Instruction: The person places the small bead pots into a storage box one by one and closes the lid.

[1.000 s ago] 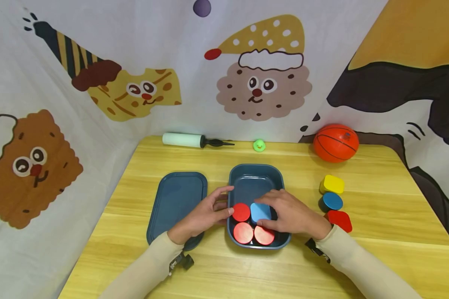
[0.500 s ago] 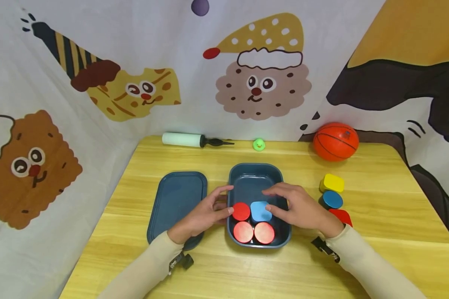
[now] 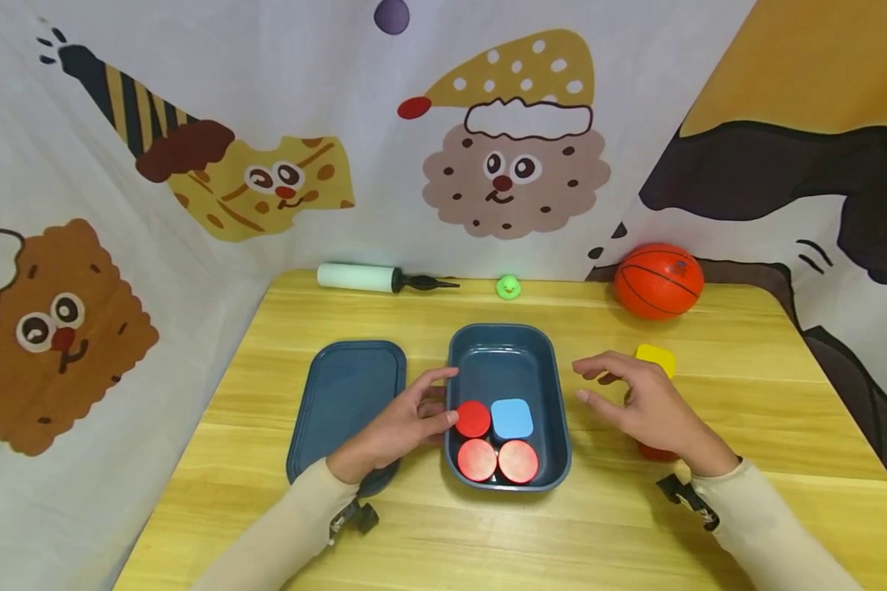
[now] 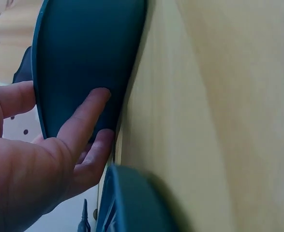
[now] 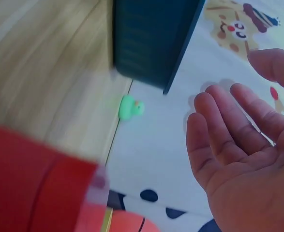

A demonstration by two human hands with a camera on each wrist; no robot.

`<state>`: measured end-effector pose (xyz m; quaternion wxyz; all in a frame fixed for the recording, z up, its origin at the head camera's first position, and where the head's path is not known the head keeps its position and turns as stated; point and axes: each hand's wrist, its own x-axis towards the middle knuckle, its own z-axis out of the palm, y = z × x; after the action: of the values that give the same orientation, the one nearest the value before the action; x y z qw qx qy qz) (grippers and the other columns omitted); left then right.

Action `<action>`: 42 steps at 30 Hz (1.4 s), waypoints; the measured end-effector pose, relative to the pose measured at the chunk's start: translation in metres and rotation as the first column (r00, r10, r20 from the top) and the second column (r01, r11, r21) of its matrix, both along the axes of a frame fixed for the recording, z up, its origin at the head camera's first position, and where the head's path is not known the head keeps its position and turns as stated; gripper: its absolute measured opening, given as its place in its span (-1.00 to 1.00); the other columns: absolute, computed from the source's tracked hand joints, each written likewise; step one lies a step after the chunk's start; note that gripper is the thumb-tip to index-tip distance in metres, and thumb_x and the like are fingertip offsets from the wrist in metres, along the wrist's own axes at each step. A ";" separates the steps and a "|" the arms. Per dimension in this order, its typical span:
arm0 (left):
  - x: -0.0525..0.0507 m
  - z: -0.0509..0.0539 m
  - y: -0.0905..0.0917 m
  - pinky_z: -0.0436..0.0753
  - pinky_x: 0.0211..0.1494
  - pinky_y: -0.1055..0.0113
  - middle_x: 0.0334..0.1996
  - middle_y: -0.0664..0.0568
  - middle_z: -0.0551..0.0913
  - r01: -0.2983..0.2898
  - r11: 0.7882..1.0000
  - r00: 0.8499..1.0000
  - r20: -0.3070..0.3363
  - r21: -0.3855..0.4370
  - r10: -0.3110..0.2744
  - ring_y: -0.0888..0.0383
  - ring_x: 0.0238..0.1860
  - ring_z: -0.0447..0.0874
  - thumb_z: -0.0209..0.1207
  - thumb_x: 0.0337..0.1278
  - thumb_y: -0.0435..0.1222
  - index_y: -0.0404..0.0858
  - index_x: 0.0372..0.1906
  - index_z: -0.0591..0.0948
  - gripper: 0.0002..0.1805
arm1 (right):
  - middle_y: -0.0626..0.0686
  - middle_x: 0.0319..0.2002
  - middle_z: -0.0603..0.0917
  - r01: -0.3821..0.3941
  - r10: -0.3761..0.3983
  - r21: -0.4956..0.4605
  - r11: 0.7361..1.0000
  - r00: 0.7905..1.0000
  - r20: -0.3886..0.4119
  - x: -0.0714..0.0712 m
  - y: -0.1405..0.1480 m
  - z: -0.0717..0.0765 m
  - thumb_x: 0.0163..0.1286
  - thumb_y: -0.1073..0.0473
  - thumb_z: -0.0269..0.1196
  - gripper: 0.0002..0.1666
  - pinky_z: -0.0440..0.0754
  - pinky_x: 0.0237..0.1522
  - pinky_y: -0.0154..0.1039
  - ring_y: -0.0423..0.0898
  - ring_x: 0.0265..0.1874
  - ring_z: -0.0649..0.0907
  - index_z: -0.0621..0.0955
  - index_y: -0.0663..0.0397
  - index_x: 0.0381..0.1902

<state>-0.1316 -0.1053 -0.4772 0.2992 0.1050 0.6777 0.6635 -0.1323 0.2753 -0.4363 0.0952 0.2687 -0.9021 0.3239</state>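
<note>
A dark blue box (image 3: 504,335) stands uncovered on the table. In its near half lie three round red blocks (image 3: 472,419) and a light blue rounded-square block (image 3: 512,419). My left hand (image 3: 406,427) rests against the box's left side. Its fingertips touch the outer wall (image 4: 91,43) in the left wrist view. My right hand (image 3: 654,406) holds nothing, fingers loosely bent, to the right of the box. Beneath and behind it are a yellow block (image 3: 656,358) and a red block (image 3: 656,453), both partly covered; the red one (image 5: 40,183) looms large in the right wrist view.
A dark blue lid (image 3: 349,410) lies flat left of the box, partly under the left forearm. Along the back edge are a white hand pump (image 3: 358,277), a green duck (image 3: 508,287) and an orange basketball (image 3: 659,281). A printed cloth (image 3: 384,189) hangs behind the table.
My right hand has let go of the light blue block, which stays in the box, and moved right, out over the blocks beside it. My left hand stays at the box.
</note>
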 end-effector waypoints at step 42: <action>0.001 0.002 0.002 0.80 0.14 0.06 0.48 -0.31 0.37 0.009 0.999 1.000 -0.009 -0.044 -0.010 -0.07 0.28 0.64 0.21 0.56 -0.28 0.01 0.69 0.12 -0.22 | 0.20 0.18 0.71 0.210 -0.228 0.087 0.974 0.913 0.339 0.065 0.108 -0.032 0.21 0.00 0.63 -0.22 0.75 -0.13 -0.43 -0.52 -0.06 0.61 0.60 0.17 0.30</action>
<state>-0.1302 -0.1032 -0.4755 0.3016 0.1045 0.6929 0.6465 -0.0673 0.3837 -0.4681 -0.0364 0.1069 -0.9368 0.3313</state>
